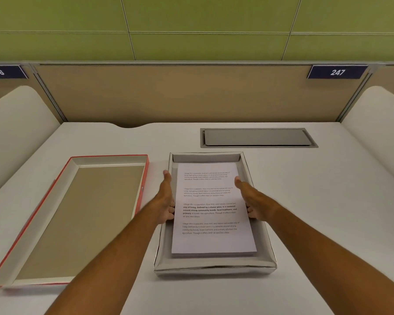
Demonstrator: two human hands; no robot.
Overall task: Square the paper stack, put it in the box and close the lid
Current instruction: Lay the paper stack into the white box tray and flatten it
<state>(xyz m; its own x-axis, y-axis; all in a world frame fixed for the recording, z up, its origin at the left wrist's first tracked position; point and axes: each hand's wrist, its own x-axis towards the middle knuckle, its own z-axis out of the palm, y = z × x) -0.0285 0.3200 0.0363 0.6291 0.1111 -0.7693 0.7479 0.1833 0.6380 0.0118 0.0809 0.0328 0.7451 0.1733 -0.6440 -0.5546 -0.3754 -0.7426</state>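
On the left side of the white desk (305,201) lies the box lid (82,214). It is upside down, so its brown inside faces up, and its rim is red on the outside. It sits just beside the box and is not on it.

Next comes the left hand (166,198). It is flat and stretched out, with the thumb on top. Its fingers press against the left edge of the paper stack (210,210), down inside the box. It is not curled around anything.

The paper stack lies flat in the grey box (214,268). The top sheet has four blocks of printed words. The sheets look neatly lined up, with grey floor showing all around them.

The right hand (250,198) is on the other side. It is also flat and stretched out, and its fingers press against the right edge of the stack. So both hands squeeze the paper from its two sides.

Behind the box, a grey flap (257,137) is set into the desk. A blue sign (337,72) on the tan back wall says 247.
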